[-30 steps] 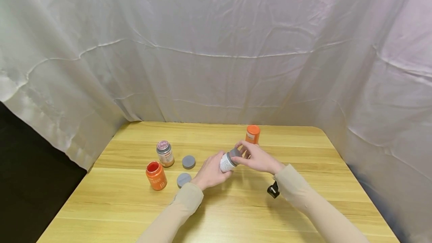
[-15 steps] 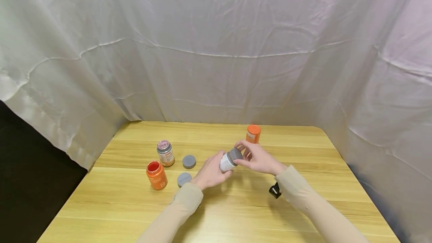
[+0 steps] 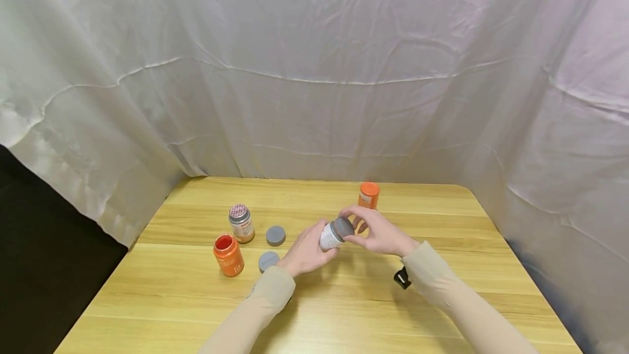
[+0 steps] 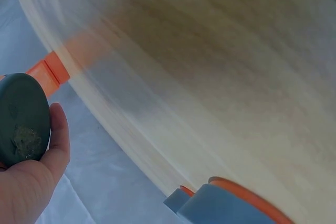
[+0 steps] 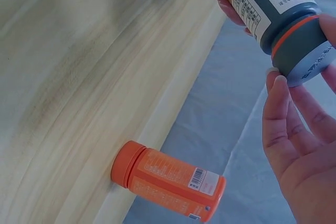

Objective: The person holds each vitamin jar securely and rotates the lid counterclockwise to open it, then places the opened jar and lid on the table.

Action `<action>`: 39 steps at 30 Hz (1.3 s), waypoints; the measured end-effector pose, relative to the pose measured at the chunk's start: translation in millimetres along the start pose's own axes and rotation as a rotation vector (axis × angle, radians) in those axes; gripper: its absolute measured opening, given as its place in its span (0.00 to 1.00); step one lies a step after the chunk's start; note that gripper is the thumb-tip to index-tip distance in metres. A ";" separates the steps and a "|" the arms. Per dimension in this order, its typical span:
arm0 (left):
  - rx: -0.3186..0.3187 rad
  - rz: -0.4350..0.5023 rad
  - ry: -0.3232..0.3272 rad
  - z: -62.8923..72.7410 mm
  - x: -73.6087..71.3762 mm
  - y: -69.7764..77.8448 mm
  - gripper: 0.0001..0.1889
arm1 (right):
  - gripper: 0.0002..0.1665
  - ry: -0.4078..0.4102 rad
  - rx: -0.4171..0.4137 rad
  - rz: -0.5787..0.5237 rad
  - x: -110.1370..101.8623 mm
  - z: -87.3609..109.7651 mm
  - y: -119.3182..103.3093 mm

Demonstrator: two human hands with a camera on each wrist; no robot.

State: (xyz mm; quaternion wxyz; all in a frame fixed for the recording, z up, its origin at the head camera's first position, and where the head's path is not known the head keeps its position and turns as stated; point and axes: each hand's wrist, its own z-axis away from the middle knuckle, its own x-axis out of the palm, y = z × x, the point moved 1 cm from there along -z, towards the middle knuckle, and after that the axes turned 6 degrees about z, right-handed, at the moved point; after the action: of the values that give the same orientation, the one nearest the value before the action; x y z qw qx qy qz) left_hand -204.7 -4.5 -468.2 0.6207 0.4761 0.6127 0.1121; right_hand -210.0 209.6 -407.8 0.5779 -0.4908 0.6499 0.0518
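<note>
My left hand (image 3: 307, 253) grips a dark grey bottle (image 5: 244, 6) with a white label, held tilted above the table. Its base (image 4: 25, 119) shows in the left wrist view with the hand curled round it. At the bottle's other end, the fingertips and thumb of my right hand (image 3: 380, 232) pinch the grey lid (image 5: 304, 51). An orange band runs between the lid and the bottle's neck. Just behind my right hand stands an orange bottle (image 5: 173, 182), its lid end against the table.
Left of my hands are an open orange bottle (image 3: 228, 258), a bottle with a red-and-white patterned top (image 3: 242, 224) and two loose grey lids (image 3: 276, 235). A pale curtain (image 3: 314, 113) hangs behind the wooden table (image 3: 344, 310). A small black device (image 3: 402, 277) sits beneath the right cuff.
My right hand has turned slightly and its fingers have shifted on the lid, leaving more of its top in view. My left hand and the bottle stay almost where they were.
</note>
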 end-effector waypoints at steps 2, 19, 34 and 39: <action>0.002 0.005 -0.001 0.0 0.3 -0.3 0.25 | 0.28 0.011 -0.006 -0.003 0.9 0.3 0.4; -0.013 0.003 -0.005 -0.6 2.3 2.2 0.25 | 0.14 0.152 0.237 0.053 17.0 -8.2 1.1; -0.021 -0.023 -0.007 0.3 3.6 -0.5 0.24 | 0.26 -0.178 0.549 -0.126 6.8 -15.3 6.3; -0.021 -0.031 -0.005 -0.2 3.8 -1.3 0.24 | 0.27 -0.196 0.582 -0.174 5.1 -16.4 5.6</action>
State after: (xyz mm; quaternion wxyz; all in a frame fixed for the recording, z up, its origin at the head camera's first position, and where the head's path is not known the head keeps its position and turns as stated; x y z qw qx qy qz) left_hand -204.6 -2.4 -471.6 0.6289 0.4604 0.6172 0.1077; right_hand -224.6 199.1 -409.3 0.7562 -0.3513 0.5343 -0.1387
